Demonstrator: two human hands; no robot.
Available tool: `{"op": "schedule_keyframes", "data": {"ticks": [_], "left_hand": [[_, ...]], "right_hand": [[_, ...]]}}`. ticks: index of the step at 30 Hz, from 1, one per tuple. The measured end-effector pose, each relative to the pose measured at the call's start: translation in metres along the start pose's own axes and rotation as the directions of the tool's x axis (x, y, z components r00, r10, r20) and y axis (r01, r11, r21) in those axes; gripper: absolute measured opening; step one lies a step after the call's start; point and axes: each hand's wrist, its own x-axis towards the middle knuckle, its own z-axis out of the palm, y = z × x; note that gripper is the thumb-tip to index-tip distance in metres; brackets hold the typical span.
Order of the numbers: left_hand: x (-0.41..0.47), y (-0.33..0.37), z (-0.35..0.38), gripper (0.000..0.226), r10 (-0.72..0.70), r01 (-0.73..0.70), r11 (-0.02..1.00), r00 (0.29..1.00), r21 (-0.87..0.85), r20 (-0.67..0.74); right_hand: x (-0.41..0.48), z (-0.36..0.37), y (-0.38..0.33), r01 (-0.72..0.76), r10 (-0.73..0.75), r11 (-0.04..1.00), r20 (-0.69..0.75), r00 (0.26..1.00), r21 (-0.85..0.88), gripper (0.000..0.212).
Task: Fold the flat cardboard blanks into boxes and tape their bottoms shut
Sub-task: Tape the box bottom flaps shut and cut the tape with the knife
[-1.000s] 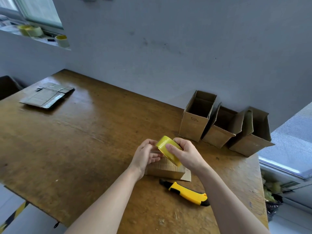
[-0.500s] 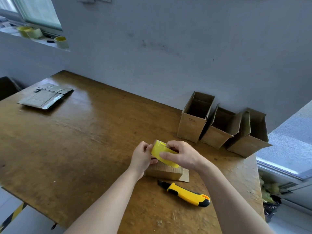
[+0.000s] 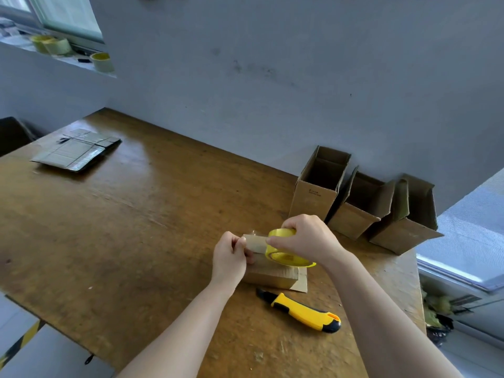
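A: Since half a second ago we are swinging the tape roll rightwards with our right hand, and a strip is now stretching between it and our left hand.

B: Yes. Our left fingers are pinching the strip's free end at the left end of the box, which is lying on the table at the near right. Our right fingers are curling round the roll, thumb on its near rim.

A: What are we risking?

B: The strip is hanging unsupported, so any twist of the roll could be folding it onto itself or laying it crooked, off the seam. We cannot tell whether it is touching the cardboard yet, as our hands are hiding that. Neither hand seems to be pressing the box down, so pulling may be dragging it.

A: And the room around us?

B: The knife is lying just near of the box, beside our right forearm, so a dropped wrist is landing on it. The three finished boxes are standing against the wall, close beyond the roll, and the table's right edge is near. Leftwards we are getting plenty of space, with the flat blanks lying well apart, far left.
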Motion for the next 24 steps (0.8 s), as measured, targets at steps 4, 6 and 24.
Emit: {"op": "schedule_keyframes", "data": {"ticks": [4, 6, 24], "left_hand": [[-0.003, -0.008, 0.0, 0.018, 0.067, -0.054, 0.986, 0.995, 0.159, -0.077], [-0.002, -0.008, 0.002, 0.018, -0.001, 0.012, 0.995, 0.993, 0.097, -0.114], [0.02, -0.019, -0.012, 0.014, -0.447, 0.439, 0.89, 0.893, -0.121, -0.049]], "right_hand": [[0.002, 0.005, 0.0, 0.001, -0.001, 0.997, -0.01, 1.0, -0.072, 0.05], [0.004, 0.009, -0.004, 0.007, -0.009, 0.996, -0.024, 1.0, -0.093, 0.049], [0.025, 0.032, -0.045, 0.012, -0.039, 0.95, -0.082, 0.996, -0.313, 0.045]]}}
